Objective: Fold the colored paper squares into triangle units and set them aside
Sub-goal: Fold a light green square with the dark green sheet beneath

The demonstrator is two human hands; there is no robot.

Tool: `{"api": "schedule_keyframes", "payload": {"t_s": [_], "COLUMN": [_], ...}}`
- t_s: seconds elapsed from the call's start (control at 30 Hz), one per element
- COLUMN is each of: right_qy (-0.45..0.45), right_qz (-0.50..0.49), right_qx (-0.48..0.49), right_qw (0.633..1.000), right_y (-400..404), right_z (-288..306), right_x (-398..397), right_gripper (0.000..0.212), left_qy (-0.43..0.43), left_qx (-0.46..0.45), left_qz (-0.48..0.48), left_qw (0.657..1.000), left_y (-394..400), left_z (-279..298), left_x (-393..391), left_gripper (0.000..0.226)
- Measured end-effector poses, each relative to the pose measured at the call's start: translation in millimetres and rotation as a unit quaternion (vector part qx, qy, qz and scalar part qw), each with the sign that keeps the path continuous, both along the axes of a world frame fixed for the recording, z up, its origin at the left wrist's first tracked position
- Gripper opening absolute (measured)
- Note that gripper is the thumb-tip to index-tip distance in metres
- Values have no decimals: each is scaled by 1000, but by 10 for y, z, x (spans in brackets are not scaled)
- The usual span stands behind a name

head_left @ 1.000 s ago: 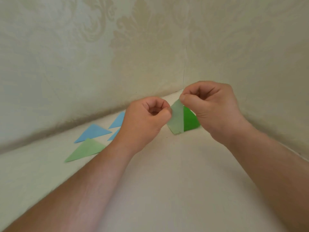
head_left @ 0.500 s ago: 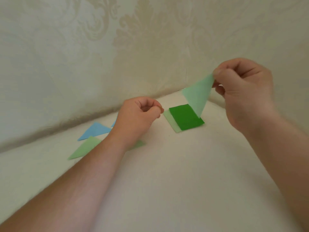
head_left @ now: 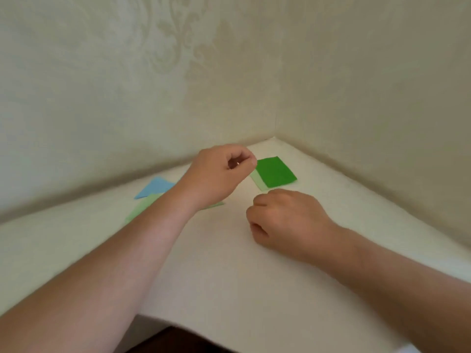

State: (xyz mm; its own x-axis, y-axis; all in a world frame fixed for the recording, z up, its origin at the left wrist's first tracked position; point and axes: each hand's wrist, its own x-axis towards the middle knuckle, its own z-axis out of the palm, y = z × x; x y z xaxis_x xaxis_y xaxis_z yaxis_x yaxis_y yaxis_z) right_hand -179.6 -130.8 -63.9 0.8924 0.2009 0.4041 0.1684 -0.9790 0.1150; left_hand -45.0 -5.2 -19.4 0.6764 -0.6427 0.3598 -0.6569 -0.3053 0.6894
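A white worktop [head_left: 229, 276] sits in a wallpapered corner. Half a second ago the right hand [head_left: 288, 220] held a pale green triangle up at the right; now it rests low at centre, fingers curled, and the triangle is hidden, so whether it still holds it I cannot tell. The left hand [head_left: 219, 174] hovers curled, seemingly empty, beside the green squares [head_left: 275, 171]. Folded triangles [head_left: 155, 187] lie at centre left. More squares remain to fold.
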Motion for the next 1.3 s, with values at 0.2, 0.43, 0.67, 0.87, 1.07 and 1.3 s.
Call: {"api": "schedule_keyframes", "payload": {"t_s": [0.2, 0.43, 0.67, 0.87, 1.07, 1.3], "right_qy": [-28, 128, 178, 194, 199, 209], "right_qz": [-26, -113, -147, -181, -213, -242], "right_qx": [219, 222, 105, 38, 56, 54], "right_qw": [975, 960, 967, 963, 955, 946], "right_y": [-94, -144, 108, 14, -217, -346], "right_z": [40, -59, -22, 82, 89, 130], "right_x": [-212, -517, -622, -654, -814, -871], "right_gripper": [15, 51, 53, 58, 56, 55], "left_qy": [-19, -148, -190, -205, -209, -205], "left_qx": [95, 230, 249, 289, 289, 284], "left_qz": [-3, -26, -15, -2, 8, 3], "left_qw": [995, 962, 950, 935, 934, 937], "left_y": [442, 555, 560, 546, 544, 574], "left_z": [-349, -553, -541, -495, -505, -551], "left_x": [-448, -827, -884, -898, -900, -863], "left_gripper": [16, 45, 43, 44, 45, 46]}}
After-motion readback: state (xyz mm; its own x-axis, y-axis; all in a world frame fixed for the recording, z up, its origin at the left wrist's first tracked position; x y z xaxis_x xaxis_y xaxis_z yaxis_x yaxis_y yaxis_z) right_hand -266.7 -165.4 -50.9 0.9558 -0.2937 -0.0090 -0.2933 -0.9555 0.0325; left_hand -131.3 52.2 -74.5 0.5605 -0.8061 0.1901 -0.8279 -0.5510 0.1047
